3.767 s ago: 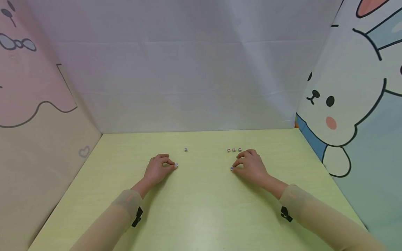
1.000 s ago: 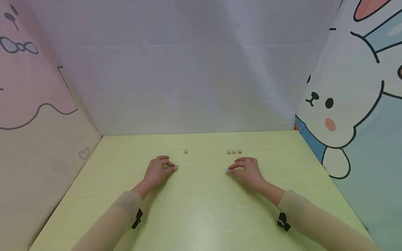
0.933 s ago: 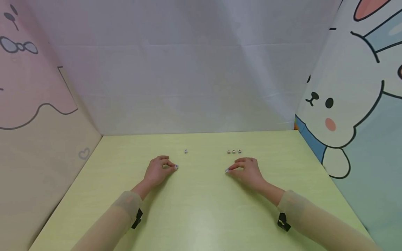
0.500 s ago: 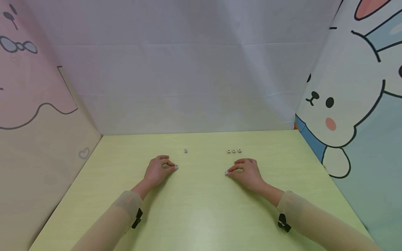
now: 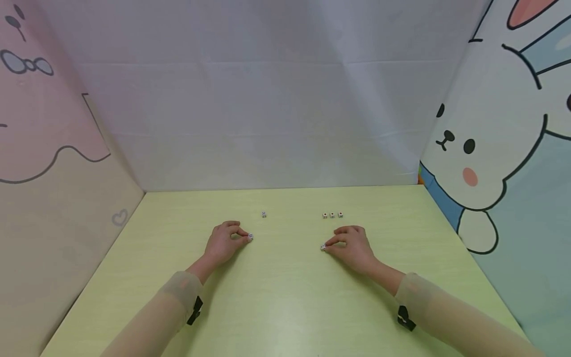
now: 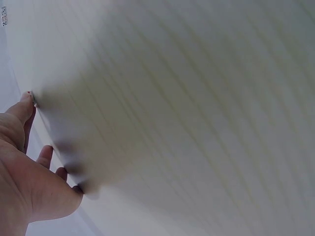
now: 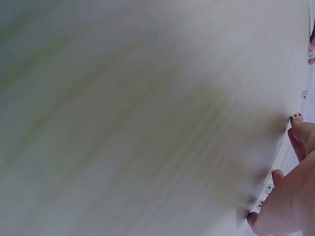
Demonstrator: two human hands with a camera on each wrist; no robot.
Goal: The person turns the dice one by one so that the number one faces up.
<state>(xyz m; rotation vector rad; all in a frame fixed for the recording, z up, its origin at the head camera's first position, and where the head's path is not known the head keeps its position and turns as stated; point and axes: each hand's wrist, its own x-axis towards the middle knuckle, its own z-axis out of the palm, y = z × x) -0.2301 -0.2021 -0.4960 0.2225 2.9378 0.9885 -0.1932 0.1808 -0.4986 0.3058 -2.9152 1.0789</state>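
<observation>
My left hand [image 5: 225,242] pinches a small white die [image 5: 251,237] between thumb and forefinger, low at the tabletop. On the other side, my right hand [image 5: 352,246] holds a second white die [image 5: 323,247] the same way, its other fingers spread behind. In the right wrist view, red and dark pips show on this die [image 7: 296,117]. Farther back, a lone die [image 5: 264,214] lies between the hands. Just beyond my right hand sits a short row of three dice, with the middle die [image 5: 332,215] showing one dot on top.
The dice lie on a pale yellow-green table [image 5: 285,297]. A white cloth wall [image 5: 276,124] closes off the far edge. Printed panels stand at both sides, a rabbit drawing [image 5: 473,148] on the right one.
Since the earliest frame, my right hand has drawn the die a little nearer and to the left, turning it, then shifted slightly right. My left hand stays in place.
</observation>
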